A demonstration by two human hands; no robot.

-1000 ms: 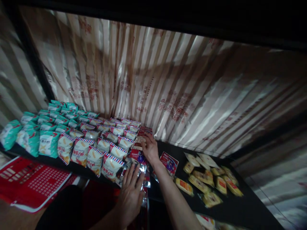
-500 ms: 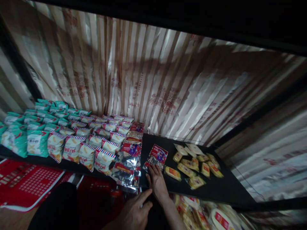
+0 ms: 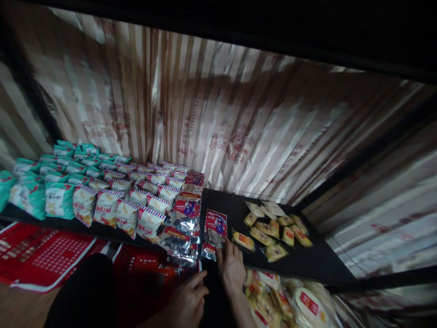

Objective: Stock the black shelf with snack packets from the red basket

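My right hand point(image 3: 232, 265) reaches over the black shelf, fingers stretched forward. Its fingertips touch the lower right corner of a red and silver snack packet point(image 3: 215, 228), which lies flat with its printed side up. Beside that packet, on its left, a row of matching packets point(image 3: 186, 207) lies overlapping from the back of the shelf to its front edge. My left hand point(image 3: 189, 298) is low at the shelf's front edge, fingers curled in. Whatever it may hold is hidden.
White and red striped snack bags point(image 3: 150, 224) and green bags point(image 3: 59, 200) stand in rows at left. Small yellow wrapped snacks point(image 3: 262, 237) lie loose at right on the black shelf point(image 3: 307, 266). Below are a red basket point(image 3: 64, 255) and more wrapped food point(image 3: 309, 303).
The loose packet has turned from slanted to nearly straight and shifted left, closer to the row. My right hand has slid from on top of it to its lower right corner.
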